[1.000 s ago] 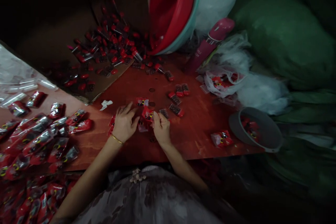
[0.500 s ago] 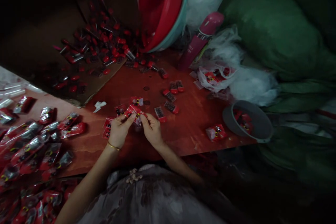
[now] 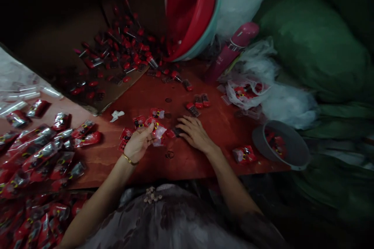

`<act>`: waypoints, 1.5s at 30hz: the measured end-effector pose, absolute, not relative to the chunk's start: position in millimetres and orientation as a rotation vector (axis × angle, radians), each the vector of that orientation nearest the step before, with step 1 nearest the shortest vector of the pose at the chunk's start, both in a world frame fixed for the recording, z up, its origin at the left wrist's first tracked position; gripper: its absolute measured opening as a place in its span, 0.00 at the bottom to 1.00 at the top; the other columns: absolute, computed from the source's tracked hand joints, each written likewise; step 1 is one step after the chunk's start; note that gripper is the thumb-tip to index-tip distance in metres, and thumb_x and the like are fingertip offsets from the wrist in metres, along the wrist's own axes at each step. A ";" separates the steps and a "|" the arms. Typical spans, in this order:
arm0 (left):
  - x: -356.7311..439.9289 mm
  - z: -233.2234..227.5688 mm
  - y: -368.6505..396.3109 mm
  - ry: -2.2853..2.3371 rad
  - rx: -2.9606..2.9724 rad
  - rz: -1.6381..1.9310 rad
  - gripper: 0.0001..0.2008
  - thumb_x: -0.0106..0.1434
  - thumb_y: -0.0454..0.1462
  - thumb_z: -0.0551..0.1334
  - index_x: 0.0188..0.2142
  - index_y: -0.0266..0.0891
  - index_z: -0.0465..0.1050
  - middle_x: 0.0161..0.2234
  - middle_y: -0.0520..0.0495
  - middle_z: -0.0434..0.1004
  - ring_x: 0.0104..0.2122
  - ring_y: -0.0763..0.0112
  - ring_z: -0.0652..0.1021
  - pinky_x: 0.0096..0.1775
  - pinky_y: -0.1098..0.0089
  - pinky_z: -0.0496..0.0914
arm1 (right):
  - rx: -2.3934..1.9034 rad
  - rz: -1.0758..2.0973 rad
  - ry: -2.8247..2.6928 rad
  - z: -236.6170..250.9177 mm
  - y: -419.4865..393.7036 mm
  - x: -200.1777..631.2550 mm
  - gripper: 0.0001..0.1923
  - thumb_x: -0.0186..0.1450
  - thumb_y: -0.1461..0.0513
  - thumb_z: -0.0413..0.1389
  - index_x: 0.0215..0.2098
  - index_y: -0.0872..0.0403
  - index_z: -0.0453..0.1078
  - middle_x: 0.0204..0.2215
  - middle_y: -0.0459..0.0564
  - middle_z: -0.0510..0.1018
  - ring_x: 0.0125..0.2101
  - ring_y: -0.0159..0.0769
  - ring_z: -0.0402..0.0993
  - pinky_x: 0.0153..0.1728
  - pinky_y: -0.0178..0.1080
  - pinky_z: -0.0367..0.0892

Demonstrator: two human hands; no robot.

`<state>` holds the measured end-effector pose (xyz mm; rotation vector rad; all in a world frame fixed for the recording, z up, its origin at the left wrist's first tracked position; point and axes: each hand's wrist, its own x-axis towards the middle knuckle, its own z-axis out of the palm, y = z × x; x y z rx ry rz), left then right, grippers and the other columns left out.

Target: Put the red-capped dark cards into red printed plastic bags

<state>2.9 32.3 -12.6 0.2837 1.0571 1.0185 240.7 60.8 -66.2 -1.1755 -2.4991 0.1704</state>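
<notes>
My left hand [image 3: 138,142], with a gold bangle at the wrist, pinches a small red printed plastic packet [image 3: 158,127] with a clear end. More of these red packets [image 3: 126,135] lie on the table just beyond and beside it. To the right, my right hand [image 3: 195,132] lies palm down with fingers stretched out. Its fingertips are over a small dark container with a red cap [image 3: 175,132]; whether they grip it is hard to see. Similar red-capped containers [image 3: 199,101] stand close together just past that hand.
A cardboard box [image 3: 96,111] on its side spills many red-capped containers. Filled packets [image 3: 43,144] are heaped left. Red basin [image 3: 209,15], pink bottle [image 3: 224,56], plastic bag [image 3: 248,103] and grey bowl [image 3: 292,159] stand at the back and right. A lone packet [image 3: 244,155] lies near the bowl.
My right hand has let go of the packet and moved right, opening over the red-capped containers. My left hand still holds the packet. The view has shifted slightly.
</notes>
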 end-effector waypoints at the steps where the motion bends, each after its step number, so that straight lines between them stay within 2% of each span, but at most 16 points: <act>1: 2.9 -12.0 31.6 1.061 0.282 1.015 0.19 0.35 0.44 0.74 0.24 0.37 0.71 0.20 0.54 0.74 0.22 0.75 0.74 0.31 0.72 0.69 | -1.177 0.170 -2.449 -70.7 59.6 236.3 0.13 0.65 0.58 0.50 0.46 0.51 0.68 0.49 0.53 0.72 0.54 0.45 0.61 0.53 0.52 0.56; 4: 1.9 -10.5 30.3 1.091 0.299 1.014 0.21 0.33 0.45 0.74 0.23 0.36 0.71 0.19 0.54 0.73 0.22 0.76 0.73 0.31 0.71 0.69 | -1.222 0.176 -2.264 -77.5 51.7 226.7 0.14 0.68 0.56 0.44 0.42 0.53 0.68 0.39 0.53 0.78 0.44 0.41 0.71 0.52 0.51 0.56; 6: 1.3 -10.8 29.7 1.122 0.326 1.025 0.22 0.33 0.46 0.74 0.23 0.35 0.71 0.19 0.54 0.72 0.22 0.76 0.73 0.31 0.72 0.69 | -1.288 0.237 -2.117 -74.0 41.3 224.3 0.16 0.68 0.56 0.42 0.39 0.54 0.68 0.33 0.52 0.78 0.36 0.38 0.73 0.48 0.47 0.61; 9: 2.3 -12.6 29.0 1.178 0.370 1.061 0.22 0.34 0.46 0.73 0.24 0.34 0.73 0.20 0.53 0.73 0.22 0.78 0.72 0.30 0.74 0.68 | -1.382 0.518 -1.864 -57.2 18.4 223.8 0.13 0.67 0.56 0.43 0.38 0.53 0.67 0.24 0.47 0.75 0.26 0.34 0.73 0.34 0.37 0.67; 11: 4.8 -13.5 28.7 1.217 0.400 1.091 0.22 0.33 0.47 0.74 0.22 0.33 0.72 0.19 0.54 0.71 0.21 0.79 0.71 0.29 0.74 0.67 | -1.397 0.750 -1.712 -43.0 2.7 222.2 0.12 0.67 0.56 0.44 0.38 0.53 0.65 0.17 0.42 0.71 0.19 0.31 0.70 0.26 0.33 0.65; 13: 8.1 -13.3 28.2 1.233 0.431 1.110 0.22 0.31 0.47 0.73 0.19 0.33 0.71 0.18 0.54 0.69 0.21 0.79 0.69 0.28 0.74 0.66 | -1.383 0.931 -1.618 -30.9 -9.0 218.0 0.11 0.67 0.56 0.45 0.37 0.53 0.65 0.13 0.39 0.67 0.15 0.28 0.66 0.22 0.31 0.63; 18: 11.2 -10.6 25.1 1.201 0.564 1.126 0.21 0.35 0.49 0.72 0.19 0.33 0.74 0.20 0.53 0.72 0.22 0.79 0.68 0.29 0.75 0.63 | -1.359 1.156 -1.556 -21.8 -16.0 201.0 0.13 0.65 0.54 0.46 0.31 0.53 0.66 0.11 0.37 0.63 0.12 0.26 0.61 0.18 0.29 0.58; 24: 1.6 -12.2 20.5 1.242 0.864 1.082 0.18 0.43 0.48 0.69 0.16 0.34 0.73 0.16 0.54 0.68 0.21 0.79 0.65 0.26 0.75 0.60 | -1.292 1.295 -1.521 -30.3 -12.7 192.2 0.14 0.66 0.54 0.46 0.32 0.53 0.65 0.15 0.39 0.65 0.12 0.23 0.59 0.16 0.27 0.56; 28: 3.0 -13.4 20.3 1.158 0.840 1.094 0.16 0.45 0.46 0.69 0.26 0.35 0.78 0.24 0.52 0.75 0.25 0.76 0.70 0.30 0.74 0.65 | -1.353 1.191 -1.530 -32.1 -12.8 188.0 0.13 0.65 0.54 0.46 0.32 0.54 0.65 0.13 0.38 0.63 0.12 0.24 0.60 0.17 0.27 0.56; 30: 7.1 -12.3 19.5 1.097 0.781 1.091 0.16 0.44 0.45 0.70 0.28 0.36 0.78 0.25 0.51 0.77 0.25 0.76 0.71 0.31 0.74 0.66 | -1.374 1.158 -1.519 -32.0 -13.2 185.4 0.13 0.65 0.54 0.46 0.32 0.54 0.65 0.12 0.37 0.62 0.12 0.24 0.60 0.17 0.27 0.56; 34: 17.4 -12.5 14.3 1.063 0.738 1.076 0.15 0.41 0.41 0.72 0.27 0.35 0.76 0.25 0.51 0.77 0.25 0.77 0.72 0.32 0.74 0.67 | -1.407 1.097 -1.504 -31.0 -12.6 181.0 0.13 0.66 0.54 0.46 0.32 0.54 0.65 0.11 0.36 0.61 0.11 0.24 0.60 0.17 0.27 0.57; 40: 30.7 -24.6 7.6 1.128 0.567 1.172 0.16 0.39 0.42 0.72 0.24 0.34 0.74 0.22 0.52 0.75 0.22 0.77 0.71 0.29 0.75 0.66 | -1.503 0.882 -1.503 -30.9 -7.0 172.0 0.12 0.66 0.56 0.46 0.33 0.54 0.66 0.10 0.37 0.64 0.12 0.25 0.64 0.18 0.27 0.60; 45: 33.8 -26.8 8.0 1.095 0.443 1.233 0.15 0.39 0.41 0.73 0.25 0.34 0.74 0.22 0.52 0.75 0.21 0.80 0.70 0.27 0.77 0.65 | -1.510 0.901 -1.495 -27.9 -5.7 162.0 0.12 0.66 0.56 0.45 0.33 0.54 0.66 0.10 0.37 0.63 0.11 0.26 0.64 0.17 0.27 0.61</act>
